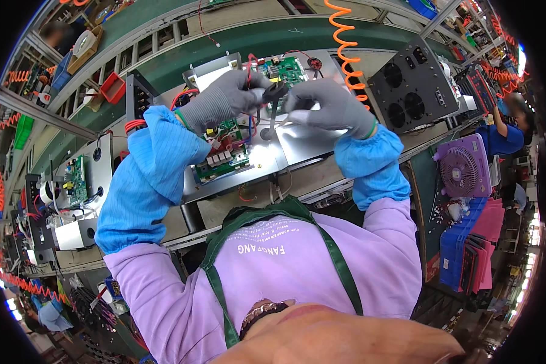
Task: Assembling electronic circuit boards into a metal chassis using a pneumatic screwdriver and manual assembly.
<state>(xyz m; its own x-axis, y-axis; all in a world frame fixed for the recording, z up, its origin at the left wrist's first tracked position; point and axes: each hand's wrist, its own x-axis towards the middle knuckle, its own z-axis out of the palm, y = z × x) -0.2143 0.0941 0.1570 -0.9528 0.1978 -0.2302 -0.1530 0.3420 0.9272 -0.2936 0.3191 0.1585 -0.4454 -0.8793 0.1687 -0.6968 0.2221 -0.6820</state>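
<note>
Both my hands wear grey gloves and meet above a shiny metal chassis plate point(275, 159). A coiled black cable point(275, 92) stands up between them. My left hand point(224, 102) is closed, its fingertips pinching at the cable's left side. My right hand point(329, 107) is closed just right of the cable, thumb and fingers pressed together; a thin pale strip shows at the fingertips, too small to name. A green circuit board point(223, 162) with several components lies below my left wrist, partly hidden by the sleeve. Beyond my hands sits another green circuit board point(291, 71), with red wires beside it.
An orange coiled air hose point(344, 43) hangs close beyond my right hand. A black case with fans point(411, 85) stands to the right. On the left are another chassis with a board point(77, 181) and a red bin point(113, 88). A purple fan point(461, 167) stands at right.
</note>
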